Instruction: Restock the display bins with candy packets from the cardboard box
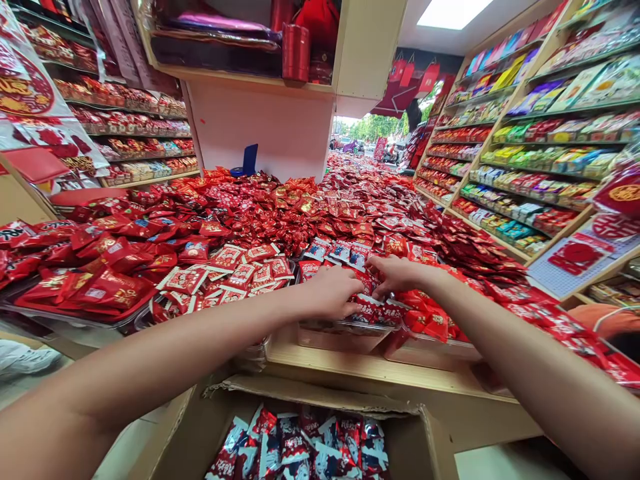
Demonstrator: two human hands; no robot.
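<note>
A clear plastic bin (345, 335) on the counter's front edge holds small red, white and blue wrapped packets (360, 257). My left hand (336, 291) rests over the left part of these packets, its fingers bent but apart, with nothing visible in them. Facing it from the right, my right hand (396, 273) touches the same pile with thumb and fingers spread. Below the counter, an open cardboard box (320, 397) contains more packets (295, 443) with a similar red, white and blue wrapper. The undersides of both hands are hidden.
Neighbouring bins hold cream-and-red packets (235, 270) on the left and shiny red packets (430, 323) on the right. Red sweets (280, 213) cover the display behind. A cabinet (367, 50) overhangs the back, and stocked shelves (540, 143) line the right side.
</note>
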